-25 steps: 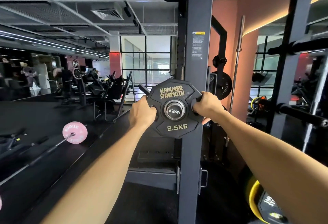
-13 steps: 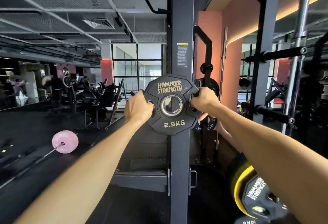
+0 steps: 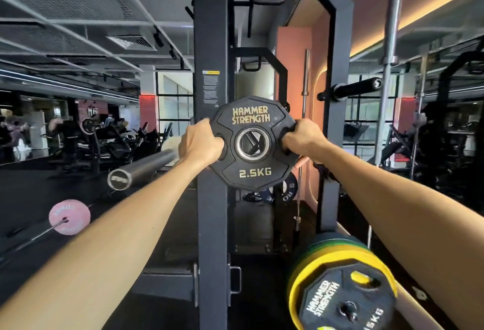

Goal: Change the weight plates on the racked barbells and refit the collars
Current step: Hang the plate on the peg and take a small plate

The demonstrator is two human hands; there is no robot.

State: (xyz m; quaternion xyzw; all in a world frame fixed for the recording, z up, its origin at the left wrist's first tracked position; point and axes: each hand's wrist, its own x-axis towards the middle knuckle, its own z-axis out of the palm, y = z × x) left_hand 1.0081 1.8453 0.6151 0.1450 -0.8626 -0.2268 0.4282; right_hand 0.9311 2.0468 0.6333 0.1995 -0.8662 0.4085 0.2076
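I hold a black 2.5 kg Hammer Strength plate [image 3: 252, 172] upright at arm's length in front of the rack. My left hand [image 3: 200, 143] grips its left cut-out and my right hand [image 3: 301, 138] grips its right cut-out. The plate's centre hole is empty and I see through it. A bare barbell sleeve [image 3: 141, 168] points toward me at the left of the plate, apart from it. At the lower right a second barbell carries a black Hammer Strength plate [image 3: 345, 303] over yellow [image 3: 294, 287] and green plates.
A dark rack upright [image 3: 210, 212] stands right behind the held plate. A pink plate [image 3: 69, 215] on a bar shows in the mirror at the left. Black pegs [image 3: 351, 89] stick out of the rack at the right. Navy plates [image 3: 288, 189] hang low behind.
The 2.5 kg plate has come off the barbell sleeve, whose end sat in its hole a second ago. The sleeve now shows bare at the left, and the view has swung right.
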